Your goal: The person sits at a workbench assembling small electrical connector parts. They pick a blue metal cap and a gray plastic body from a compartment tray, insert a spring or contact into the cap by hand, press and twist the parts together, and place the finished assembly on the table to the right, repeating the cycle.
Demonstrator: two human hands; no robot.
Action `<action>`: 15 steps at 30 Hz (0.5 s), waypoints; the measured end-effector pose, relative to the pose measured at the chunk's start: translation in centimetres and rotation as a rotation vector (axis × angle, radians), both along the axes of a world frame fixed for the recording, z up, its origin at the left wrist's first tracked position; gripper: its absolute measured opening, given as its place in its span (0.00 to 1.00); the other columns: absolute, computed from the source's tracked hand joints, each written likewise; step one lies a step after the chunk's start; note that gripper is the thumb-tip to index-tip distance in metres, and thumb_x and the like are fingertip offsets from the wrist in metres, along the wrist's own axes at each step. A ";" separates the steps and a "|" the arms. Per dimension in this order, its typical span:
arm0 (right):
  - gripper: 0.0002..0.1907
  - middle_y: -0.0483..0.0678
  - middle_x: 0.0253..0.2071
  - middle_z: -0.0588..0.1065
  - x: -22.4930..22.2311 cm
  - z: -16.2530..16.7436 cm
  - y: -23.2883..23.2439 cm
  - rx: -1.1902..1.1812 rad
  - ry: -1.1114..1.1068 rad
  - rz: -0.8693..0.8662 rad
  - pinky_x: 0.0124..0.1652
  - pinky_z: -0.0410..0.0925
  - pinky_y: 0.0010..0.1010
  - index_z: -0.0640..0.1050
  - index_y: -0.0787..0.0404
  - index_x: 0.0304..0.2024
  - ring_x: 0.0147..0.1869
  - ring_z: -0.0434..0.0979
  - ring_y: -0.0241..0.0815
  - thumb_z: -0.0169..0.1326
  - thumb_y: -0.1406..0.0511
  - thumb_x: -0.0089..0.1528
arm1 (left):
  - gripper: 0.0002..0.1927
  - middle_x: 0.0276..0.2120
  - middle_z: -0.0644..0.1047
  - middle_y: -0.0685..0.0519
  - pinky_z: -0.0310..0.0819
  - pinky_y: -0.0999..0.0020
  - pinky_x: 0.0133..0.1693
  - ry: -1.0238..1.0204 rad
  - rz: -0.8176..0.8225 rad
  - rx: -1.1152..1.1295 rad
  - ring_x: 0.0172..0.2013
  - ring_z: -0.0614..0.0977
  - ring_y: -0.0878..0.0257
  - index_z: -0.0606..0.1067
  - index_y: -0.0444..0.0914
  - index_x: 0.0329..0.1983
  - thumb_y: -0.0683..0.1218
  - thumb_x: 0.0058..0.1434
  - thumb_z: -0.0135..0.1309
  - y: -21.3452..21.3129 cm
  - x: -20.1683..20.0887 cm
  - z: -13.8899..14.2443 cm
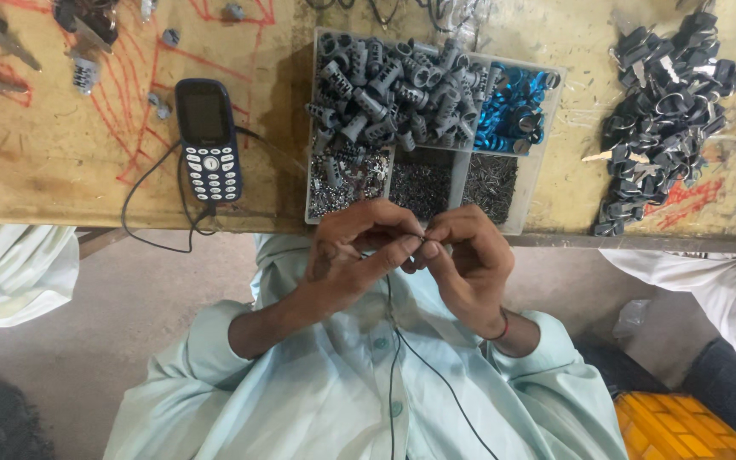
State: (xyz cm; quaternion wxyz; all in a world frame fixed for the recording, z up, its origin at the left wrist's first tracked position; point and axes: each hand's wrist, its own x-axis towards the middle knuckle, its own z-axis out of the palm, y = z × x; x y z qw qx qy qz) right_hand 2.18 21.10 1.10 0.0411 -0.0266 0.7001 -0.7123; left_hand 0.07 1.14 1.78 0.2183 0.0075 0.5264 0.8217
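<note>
The left hand (347, 255) and right hand (470, 260) meet fingertip to fingertip, pinching a tiny metal part (424, 239) between them, too small to identify. They hover just below the compartment tray (521, 223) on the desk (61, 162); a dark phone (207, 140) lies left of the tray.

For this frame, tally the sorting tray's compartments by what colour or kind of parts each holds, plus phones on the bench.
Sorting tray compartments:
Grey cylindrical parts: 1
Blue ring parts: 1
Small dark metal bits: 3
Keypad phone: 1
Total: 5 compartments and 1 phone, 6 entries.
Both hands, left hand and right hand, pinch something tiny, too small to identify.
</note>
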 end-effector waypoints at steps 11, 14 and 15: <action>0.14 0.54 0.43 0.78 -2.4 0.0 1.1 0.314 0.540 0.378 0.39 0.75 0.33 0.77 0.64 0.46 0.41 0.82 0.45 0.64 0.78 0.60 | 0.08 0.37 0.81 0.54 0.79 0.75 0.42 0.059 -0.186 -0.130 0.38 0.83 0.71 0.80 0.34 0.42 0.43 0.62 0.59 -2.6 -1.0 0.7; 0.11 0.53 0.44 0.78 -2.5 0.4 1.1 0.233 0.386 0.431 0.41 0.78 0.32 0.76 0.63 0.46 0.43 0.83 0.44 0.61 0.77 0.64 | 0.08 0.36 0.82 0.56 0.78 0.76 0.40 -0.002 -0.193 -0.113 0.36 0.82 0.73 0.80 0.35 0.41 0.43 0.61 0.60 -2.7 -0.7 0.3; 0.11 0.52 0.44 0.78 -2.7 0.6 0.9 0.225 0.336 0.434 0.42 0.78 0.31 0.75 0.62 0.46 0.44 0.84 0.44 0.61 0.77 0.66 | 0.07 0.35 0.82 0.56 0.77 0.76 0.39 0.030 -0.167 -0.127 0.35 0.82 0.73 0.80 0.35 0.41 0.43 0.61 0.59 -2.7 -0.4 0.2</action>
